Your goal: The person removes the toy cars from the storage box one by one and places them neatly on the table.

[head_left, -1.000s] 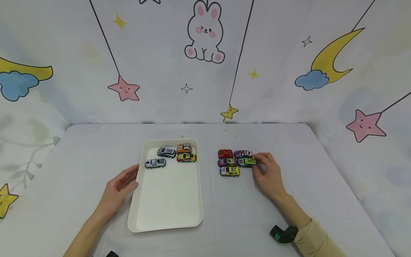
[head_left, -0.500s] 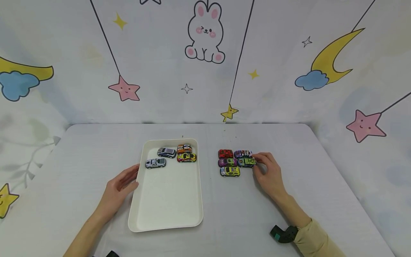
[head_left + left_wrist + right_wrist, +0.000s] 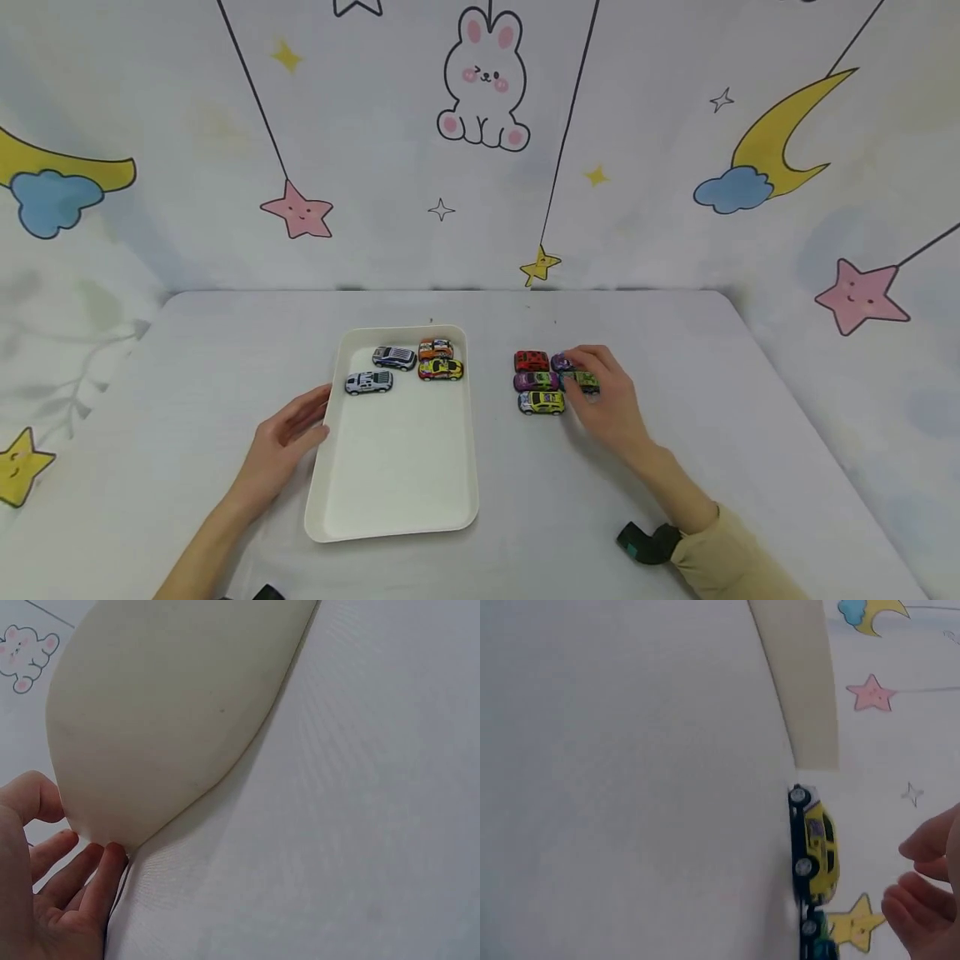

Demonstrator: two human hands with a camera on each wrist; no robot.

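A white tray (image 3: 401,467) lies on the table with toy cars at its far end. My left hand (image 3: 277,446) is beside its left wall, fingertips and thumb touching the outside; the left wrist view shows the fingertips (image 3: 114,849) against the tray's lower edge. Right of the tray, several toy cars stand close together: a red one (image 3: 531,361), a purple one (image 3: 536,381) and a yellow one (image 3: 542,403) among them. Over this group hovers my right hand (image 3: 607,404), thumb and fingers apart, partly hiding a green car (image 3: 588,382) and a purple-blue one (image 3: 560,362).
Inside the tray are a dark silver car (image 3: 394,357), a white car (image 3: 368,382), an orange car (image 3: 436,349) and a yellow-red car (image 3: 441,369). A patterned backdrop (image 3: 360,117) rises behind the table's far edge.
My right hand has moved left from the right end of the car group to above it. The left hand stays at the tray. The head view has shifted slightly.
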